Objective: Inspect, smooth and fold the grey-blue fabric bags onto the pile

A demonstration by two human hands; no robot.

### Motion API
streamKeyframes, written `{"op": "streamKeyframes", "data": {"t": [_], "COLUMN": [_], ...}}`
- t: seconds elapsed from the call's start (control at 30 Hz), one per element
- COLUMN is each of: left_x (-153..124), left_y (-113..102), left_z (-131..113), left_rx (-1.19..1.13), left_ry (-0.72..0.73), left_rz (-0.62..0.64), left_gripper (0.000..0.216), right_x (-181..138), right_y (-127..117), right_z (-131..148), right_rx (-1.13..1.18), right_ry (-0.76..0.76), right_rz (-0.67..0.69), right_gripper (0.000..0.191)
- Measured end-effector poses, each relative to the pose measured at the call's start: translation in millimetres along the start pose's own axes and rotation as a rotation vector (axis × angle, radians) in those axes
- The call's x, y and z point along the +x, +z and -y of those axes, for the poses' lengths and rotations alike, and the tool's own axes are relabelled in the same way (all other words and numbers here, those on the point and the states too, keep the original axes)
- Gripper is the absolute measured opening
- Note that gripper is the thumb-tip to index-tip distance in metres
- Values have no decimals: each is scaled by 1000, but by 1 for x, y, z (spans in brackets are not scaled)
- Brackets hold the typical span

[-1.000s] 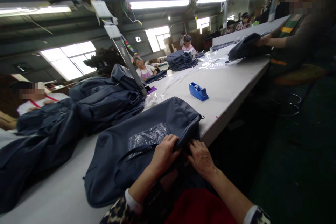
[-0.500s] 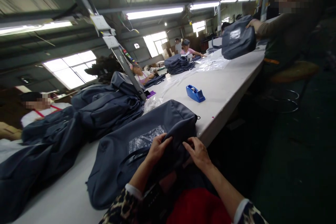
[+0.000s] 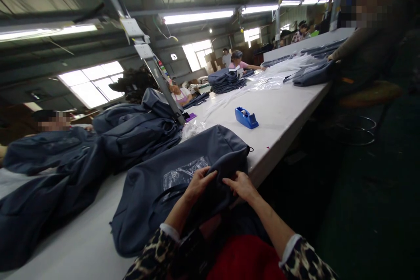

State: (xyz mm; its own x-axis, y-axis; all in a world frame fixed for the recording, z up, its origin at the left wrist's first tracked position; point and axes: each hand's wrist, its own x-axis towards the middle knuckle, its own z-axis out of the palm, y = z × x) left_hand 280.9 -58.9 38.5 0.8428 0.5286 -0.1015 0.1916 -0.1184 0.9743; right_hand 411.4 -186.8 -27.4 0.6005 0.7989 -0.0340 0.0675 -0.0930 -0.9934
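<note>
A dark blue-grey backpack (image 3: 154, 192) lies flat on the white table (image 3: 282, 113) in front of me, with a clear plastic patch (image 3: 183, 173) on its face. My left hand (image 3: 198, 183) pinches a fold of the bag's fabric at its near edge, fingers closed on it. My right hand (image 3: 241, 185) grips the same fold from the right, fingers curled over the cloth. The two hands are a short way apart, holding the fabric bunched up between them.
A heap of similar dark backpacks (image 3: 131, 133) lies left of mine. A blue tape dispenser (image 3: 246, 117) stands farther along the table. Another stack of bags (image 3: 226, 79) and clear plastic sheets (image 3: 272, 76) lie beyond. Other people sit along both sides; one at right handles a bag (image 3: 311, 75).
My hands have lifted and bunched the bag's near edge instead of pressing it flat. The person at right raised a bag and has laid it back down on the table.
</note>
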Motion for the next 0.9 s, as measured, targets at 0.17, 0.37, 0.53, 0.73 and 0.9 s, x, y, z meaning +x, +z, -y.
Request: {"op": "streamKeyframes", "data": {"t": [0.17,0.37,0.53,0.73,0.9], "left_x": [-12,-51,-77,-82,-86], "left_y": [7,23,39,49,46], "left_z": [-22,-28,10,54,59], "left_rx": [450,1170,1442,1504,1494], "left_ry": [232,397,444,572,598], "left_rz": [-7,-57,-56,-123,-127], "left_gripper": [24,5,14,16,18], "right_x": [-28,-53,-15,13,15], "right_y": [-6,-30,-67,-71,-84], "right_z": [5,-2,-22,-27,-27], "right_rx": [-36,-145,32,179,372], "right_ry": [-143,-402,-189,-136,-78], "right_rz": [-58,-314,-510,-374,-201], "right_gripper": [19,18,47,30,29]}}
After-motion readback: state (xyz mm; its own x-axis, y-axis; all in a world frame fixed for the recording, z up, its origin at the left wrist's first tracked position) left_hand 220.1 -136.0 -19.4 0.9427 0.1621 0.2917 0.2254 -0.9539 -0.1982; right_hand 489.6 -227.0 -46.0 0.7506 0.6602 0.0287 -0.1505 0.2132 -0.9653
